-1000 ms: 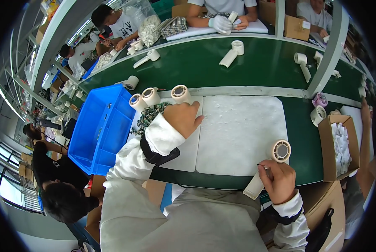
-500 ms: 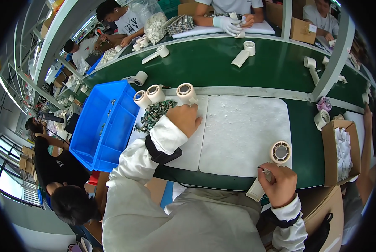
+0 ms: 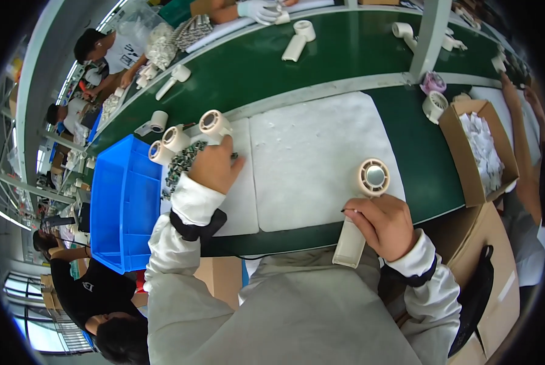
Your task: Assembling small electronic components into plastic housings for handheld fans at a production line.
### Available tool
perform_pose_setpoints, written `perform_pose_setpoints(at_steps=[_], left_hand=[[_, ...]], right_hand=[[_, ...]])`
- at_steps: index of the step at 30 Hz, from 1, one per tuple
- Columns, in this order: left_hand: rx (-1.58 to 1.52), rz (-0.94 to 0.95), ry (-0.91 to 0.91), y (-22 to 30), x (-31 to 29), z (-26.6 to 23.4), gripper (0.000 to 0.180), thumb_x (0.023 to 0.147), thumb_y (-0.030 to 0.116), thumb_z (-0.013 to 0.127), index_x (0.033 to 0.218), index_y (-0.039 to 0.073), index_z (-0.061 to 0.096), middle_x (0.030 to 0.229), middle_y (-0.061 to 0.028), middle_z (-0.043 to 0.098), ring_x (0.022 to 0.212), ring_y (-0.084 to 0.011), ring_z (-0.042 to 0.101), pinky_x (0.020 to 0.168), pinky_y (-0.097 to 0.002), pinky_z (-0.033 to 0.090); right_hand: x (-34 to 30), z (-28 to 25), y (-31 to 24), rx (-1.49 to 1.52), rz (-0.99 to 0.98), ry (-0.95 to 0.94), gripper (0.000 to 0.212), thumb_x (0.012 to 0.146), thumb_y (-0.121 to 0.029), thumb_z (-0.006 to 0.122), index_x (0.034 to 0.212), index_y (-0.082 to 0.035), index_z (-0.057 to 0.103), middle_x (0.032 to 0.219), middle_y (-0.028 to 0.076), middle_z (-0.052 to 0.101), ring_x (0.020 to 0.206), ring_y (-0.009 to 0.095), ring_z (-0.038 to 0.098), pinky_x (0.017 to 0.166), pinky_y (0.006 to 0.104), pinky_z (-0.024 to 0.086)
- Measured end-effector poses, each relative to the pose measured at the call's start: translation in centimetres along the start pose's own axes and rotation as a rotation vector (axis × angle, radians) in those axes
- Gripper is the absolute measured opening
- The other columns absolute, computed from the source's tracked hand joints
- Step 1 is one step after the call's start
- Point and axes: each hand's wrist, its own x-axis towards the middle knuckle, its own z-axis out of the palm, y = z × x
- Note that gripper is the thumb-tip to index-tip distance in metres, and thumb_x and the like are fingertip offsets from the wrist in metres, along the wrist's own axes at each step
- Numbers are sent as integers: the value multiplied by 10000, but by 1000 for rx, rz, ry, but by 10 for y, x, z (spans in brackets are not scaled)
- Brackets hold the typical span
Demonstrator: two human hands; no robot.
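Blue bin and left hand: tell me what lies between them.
In the head view, a pile of small green-and-silver parts lies between the blue bin and the left hand.

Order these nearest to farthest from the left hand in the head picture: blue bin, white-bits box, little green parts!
1. Little green parts: beside the left hand.
2. Blue bin: further left.
3. White-bits box: far right.

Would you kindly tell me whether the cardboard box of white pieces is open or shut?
Open: the top of the cardboard box is uncovered, and the white pieces show inside it.
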Motion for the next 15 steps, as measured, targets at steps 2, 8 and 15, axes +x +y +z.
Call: perform_pose_setpoints(at_steps=[2, 8, 15], left_hand=[[-11, -43, -99, 4, 2, -9, 280, 878, 231, 730, 886, -1, 573, 765, -242, 689, 732, -427, 691, 676, -490, 569], [-26, 84, -72, -9, 2, -3, 256, 887, 222, 737, 949, 7, 614, 700, -193, 673, 658, -375, 679, 623, -432, 542], [-132, 120, -118, 5, 2, -14, 191, 881, 62, 724, 1020, -11, 615, 781, -203, 699, 724, -376, 711, 669, -420, 574]], right_hand=[[1, 2, 3, 73, -48, 65, 68, 923, -69, 701, 975, -28, 685, 736, 98, 670, 574, 253, 611, 573, 357, 481], [7, -5, -3, 256, 75, 74, 71, 957, -63, 677, 1011, -17, 680, 664, 64, 588, 516, 159, 511, 523, 301, 414], [2, -8, -3, 319, 116, 51, 75, 967, -62, 672, 1017, -6, 676, 588, 27, 484, 476, 103, 397, 488, 282, 341]])
